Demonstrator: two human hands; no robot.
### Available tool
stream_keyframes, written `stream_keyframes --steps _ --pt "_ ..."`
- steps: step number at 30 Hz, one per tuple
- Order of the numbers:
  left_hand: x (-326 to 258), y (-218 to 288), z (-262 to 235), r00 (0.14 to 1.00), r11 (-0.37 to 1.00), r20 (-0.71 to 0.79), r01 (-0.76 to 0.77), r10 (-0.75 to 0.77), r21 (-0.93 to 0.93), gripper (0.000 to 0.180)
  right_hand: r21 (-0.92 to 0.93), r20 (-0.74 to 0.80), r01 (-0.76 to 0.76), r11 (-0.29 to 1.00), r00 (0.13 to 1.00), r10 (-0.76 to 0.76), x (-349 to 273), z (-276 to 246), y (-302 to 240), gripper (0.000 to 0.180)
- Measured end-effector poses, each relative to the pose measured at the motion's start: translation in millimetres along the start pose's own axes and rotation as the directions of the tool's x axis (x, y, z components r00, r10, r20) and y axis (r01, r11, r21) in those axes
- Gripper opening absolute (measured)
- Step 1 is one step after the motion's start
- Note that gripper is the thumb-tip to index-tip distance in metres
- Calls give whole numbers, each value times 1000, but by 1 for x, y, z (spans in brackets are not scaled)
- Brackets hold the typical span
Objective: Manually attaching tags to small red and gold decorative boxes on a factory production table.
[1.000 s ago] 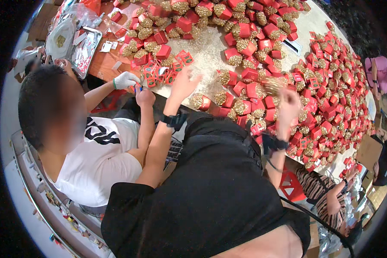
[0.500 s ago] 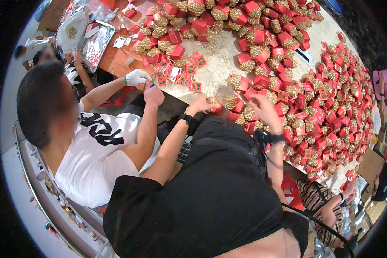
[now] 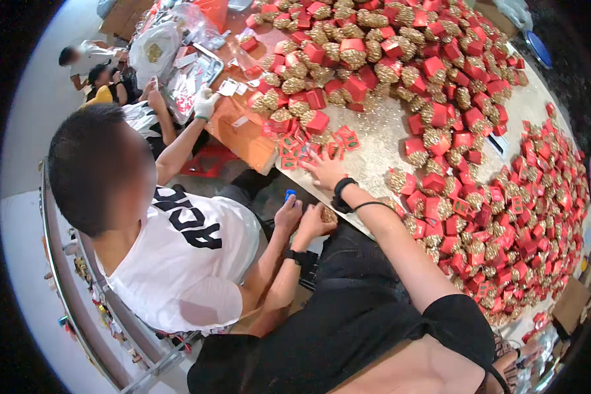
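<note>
My left hand point(image 3: 315, 222) is closed at the table's near edge, by my lap. A knobbly gold ornament point(image 3: 329, 215) shows at its fingertips, mostly covered by the fingers. Stretched out to the left across my body, my right hand point(image 3: 326, 171) has its fingers spread over a small heap of red cards point(image 3: 290, 146). Some fingertips touch or hover just above the cards; I cannot tell which. More red cards point(image 3: 347, 137) lie just beyond that hand. Behind the cards are gold ornaments with red box-like bases point(image 3: 316, 121).
Piles of red-and-gold ornaments point(image 3: 519, 230) cover the table's right and far parts. Close on my left sits a co-worker in a white shirt point(image 3: 190, 262), one gloved hand point(image 3: 205, 104) by a metal tray point(image 3: 208, 65). A white card-like piece point(image 3: 498, 146) lies among the ornaments.
My right hand has swung left from the ornament pile to the red cards. My left hand has drawn back toward my lap with the ornament. The co-worker's gloved hand has moved to the tray.
</note>
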State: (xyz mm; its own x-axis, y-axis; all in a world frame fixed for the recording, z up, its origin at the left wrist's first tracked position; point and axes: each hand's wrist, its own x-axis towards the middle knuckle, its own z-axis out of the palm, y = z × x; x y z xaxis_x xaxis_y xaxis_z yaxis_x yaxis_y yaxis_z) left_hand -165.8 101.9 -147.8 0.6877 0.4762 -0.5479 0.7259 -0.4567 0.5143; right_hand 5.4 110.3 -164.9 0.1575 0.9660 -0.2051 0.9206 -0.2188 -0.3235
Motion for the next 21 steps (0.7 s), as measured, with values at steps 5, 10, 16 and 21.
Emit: stream_keyframes --steps 5,10,16,21 --pt "-23 16 -2 1000 992 -4 5 -6 -128 43 -56 -122 25 998 992 -32 -31 29 47 48" --pt "-16 18 -10 995 923 -73 -95 72 -373 41 -256 -242 -7 967 969 -57 -81 29 91 43" --pt "14 52 -22 995 940 -97 -57 26 -336 52 642 -391 -66 764 828 401 -118 2 88 40" --pt "35 84 -24 976 899 -53 -215 211 -382 53 833 257 189 -520 700 666 -150 -22 71 52"
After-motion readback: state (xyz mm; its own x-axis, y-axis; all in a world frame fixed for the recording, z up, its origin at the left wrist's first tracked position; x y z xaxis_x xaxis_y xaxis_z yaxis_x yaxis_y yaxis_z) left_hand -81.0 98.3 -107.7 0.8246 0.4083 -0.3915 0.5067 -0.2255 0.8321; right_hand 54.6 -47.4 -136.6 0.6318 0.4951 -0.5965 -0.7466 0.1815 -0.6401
